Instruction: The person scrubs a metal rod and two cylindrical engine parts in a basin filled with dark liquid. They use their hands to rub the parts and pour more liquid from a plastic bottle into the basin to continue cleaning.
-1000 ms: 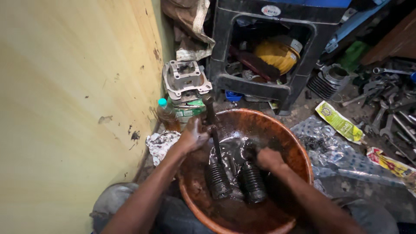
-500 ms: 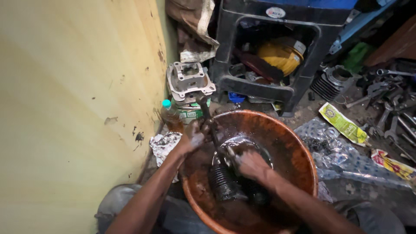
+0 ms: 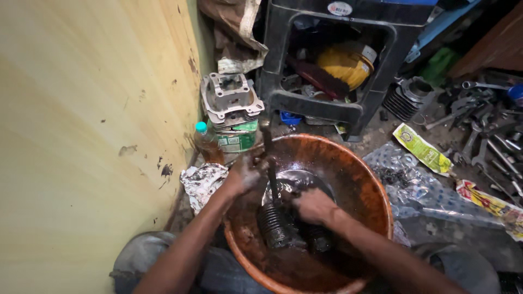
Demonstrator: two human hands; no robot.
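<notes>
A round orange basin (image 3: pixel 359 179) with dark oily liquid sits on the floor between my knees. In it lie two black ribbed rubber boots (image 3: pixel 274 226) on a metal part. My left hand (image 3: pixel 243 175) grips a thin dark rod (image 3: pixel 268 158) that stands up from the boots, near the basin's left rim. My right hand (image 3: pixel 311 206) is closed on the greasy part in the liquid, just right of the rod. Both hands are smeared with oil.
A yellow wall (image 3: pixel 92 125) runs along the left. Behind the basin stand a grey engine cylinder (image 3: pixel 230 100), a small bottle (image 3: pixel 206 142) and a black plastic stool (image 3: pixel 332 60) with parts under it. Spanners (image 3: pixel 485 147) and plastic wrappers (image 3: pixel 422 149) litter the floor at right.
My right hand has slid left and up from the boots toward the rod. My left hand has stayed by the rod near the rim. The camera has shifted slightly.
</notes>
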